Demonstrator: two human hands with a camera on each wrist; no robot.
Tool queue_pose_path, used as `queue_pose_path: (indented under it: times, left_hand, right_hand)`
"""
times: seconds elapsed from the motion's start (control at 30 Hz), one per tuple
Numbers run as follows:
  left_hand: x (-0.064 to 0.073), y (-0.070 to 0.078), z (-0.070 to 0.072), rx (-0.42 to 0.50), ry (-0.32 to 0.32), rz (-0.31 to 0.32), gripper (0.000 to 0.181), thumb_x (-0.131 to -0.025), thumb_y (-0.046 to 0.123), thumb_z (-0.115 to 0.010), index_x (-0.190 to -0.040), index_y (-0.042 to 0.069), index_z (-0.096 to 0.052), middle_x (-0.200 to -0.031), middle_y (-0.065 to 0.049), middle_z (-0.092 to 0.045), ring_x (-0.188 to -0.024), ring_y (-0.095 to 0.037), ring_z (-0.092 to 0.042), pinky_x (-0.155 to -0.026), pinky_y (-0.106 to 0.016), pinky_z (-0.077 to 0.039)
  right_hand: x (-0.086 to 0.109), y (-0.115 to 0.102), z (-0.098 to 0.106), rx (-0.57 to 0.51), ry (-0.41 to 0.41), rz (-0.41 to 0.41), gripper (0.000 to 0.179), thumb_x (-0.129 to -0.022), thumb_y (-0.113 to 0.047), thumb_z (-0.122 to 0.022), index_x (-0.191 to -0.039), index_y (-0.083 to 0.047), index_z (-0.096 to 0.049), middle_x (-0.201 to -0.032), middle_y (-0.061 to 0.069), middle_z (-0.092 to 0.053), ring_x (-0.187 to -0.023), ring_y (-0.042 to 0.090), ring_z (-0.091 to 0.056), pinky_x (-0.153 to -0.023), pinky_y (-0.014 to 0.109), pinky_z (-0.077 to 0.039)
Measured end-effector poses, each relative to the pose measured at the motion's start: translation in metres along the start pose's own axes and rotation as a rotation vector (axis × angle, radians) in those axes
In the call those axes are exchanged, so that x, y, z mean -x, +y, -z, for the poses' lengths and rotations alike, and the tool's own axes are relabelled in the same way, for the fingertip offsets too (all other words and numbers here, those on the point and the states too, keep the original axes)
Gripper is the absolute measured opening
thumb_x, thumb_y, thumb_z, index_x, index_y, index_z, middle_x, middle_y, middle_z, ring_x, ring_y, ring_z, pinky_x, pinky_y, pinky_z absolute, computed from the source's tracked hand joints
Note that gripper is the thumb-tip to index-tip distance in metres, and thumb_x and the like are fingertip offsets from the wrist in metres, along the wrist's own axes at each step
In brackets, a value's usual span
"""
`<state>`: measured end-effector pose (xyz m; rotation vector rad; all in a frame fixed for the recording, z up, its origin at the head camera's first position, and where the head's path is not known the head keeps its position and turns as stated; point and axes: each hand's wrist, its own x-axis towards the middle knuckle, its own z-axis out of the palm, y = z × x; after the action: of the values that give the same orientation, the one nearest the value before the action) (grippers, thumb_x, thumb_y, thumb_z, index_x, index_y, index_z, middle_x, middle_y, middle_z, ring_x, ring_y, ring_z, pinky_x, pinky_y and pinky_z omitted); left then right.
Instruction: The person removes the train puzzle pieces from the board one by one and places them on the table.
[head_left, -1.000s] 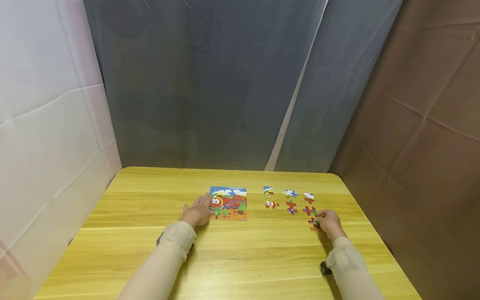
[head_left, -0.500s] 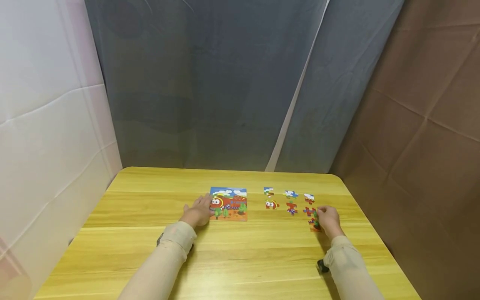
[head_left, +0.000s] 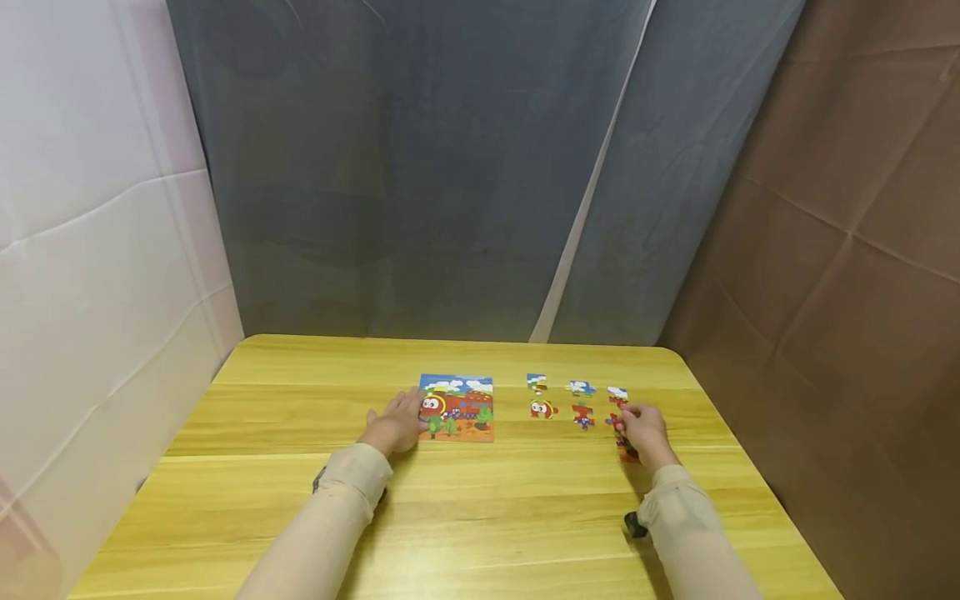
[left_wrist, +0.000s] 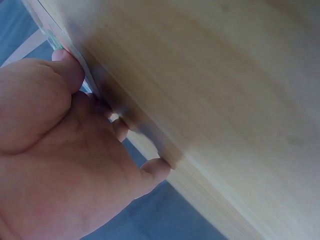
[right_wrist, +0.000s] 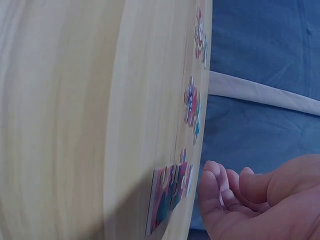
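A picture card [head_left: 465,408] showing a red train lies flat on the table. My left hand [head_left: 395,422] rests at its left edge; in the left wrist view the thumb [left_wrist: 69,70] touches the card's rim and the other fingers reach the table. On the right, my right hand [head_left: 647,432] hovers over the right column of jigsaw pieces, partly covering a red piece [head_left: 615,421] and the cactus piece [right_wrist: 161,200]. Its fingers are loosely bent, with nothing visible between thumb and fingertips. Just beyond is a cloud piece [head_left: 617,393].
Left of the right hand lie a train-wheel piece [head_left: 583,415] and a blue cloud piece [head_left: 581,387]. Nearer the card are a train-face piece [head_left: 542,409] and a corner sky piece [head_left: 536,382]. The wooden table [head_left: 480,517] ends at a grey curtain [head_left: 450,208].
My right hand has moved forward and slightly left, from beside the cactus piece to over the red piece above it. The left hand and the card have stayed put.
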<state>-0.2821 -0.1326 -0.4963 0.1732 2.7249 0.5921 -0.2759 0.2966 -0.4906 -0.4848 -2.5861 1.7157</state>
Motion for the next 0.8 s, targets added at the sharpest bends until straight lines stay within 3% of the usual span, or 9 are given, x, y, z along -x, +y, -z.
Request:
queue_pose_path:
  times: [0.2,0.6,0.8]
  left_hand:
    - [0.001,0.0,0.001,-0.004,-0.008,0.001,0.066,-0.109,0.028,-0.046,-0.164,0.011,-0.013,-0.171,-0.011,-0.005,-0.156,-0.036,-0.006,-0.114,-0.075,0.0]
    - [0.002,0.001,0.001,0.014,-0.019,0.009,0.067,-0.109,0.029,-0.045,-0.164,0.011,-0.012,-0.171,-0.011,-0.004,-0.156,-0.035,-0.004,-0.115,-0.074,0.001]
    - [0.003,0.001,0.001,0.008,-0.016,0.007,0.067,-0.109,0.028,-0.045,-0.164,0.01,-0.013,-0.171,-0.011,-0.004,-0.156,-0.036,-0.005,-0.115,-0.074,0.001]
  right_hand:
    - [-0.001,-0.004,-0.006,0.0,-0.02,0.005,0.035,-0.108,-0.003,-0.04,-0.138,0.013,-0.05,-0.118,0.029,-0.06,-0.091,0.026,-0.064,-0.074,0.03,-0.056]
    - [0.0,-0.016,-0.022,-0.039,-0.022,-0.012,0.035,-0.108,-0.004,-0.045,-0.138,0.013,-0.051,-0.113,0.023,-0.06,-0.083,0.018,-0.061,-0.073,0.029,-0.053]
    - [-0.001,-0.019,-0.03,-0.075,-0.03,0.017,0.034,-0.106,-0.001,-0.047,-0.135,0.017,-0.051,-0.112,0.027,-0.061,-0.084,0.019,-0.063,-0.072,0.025,-0.055]
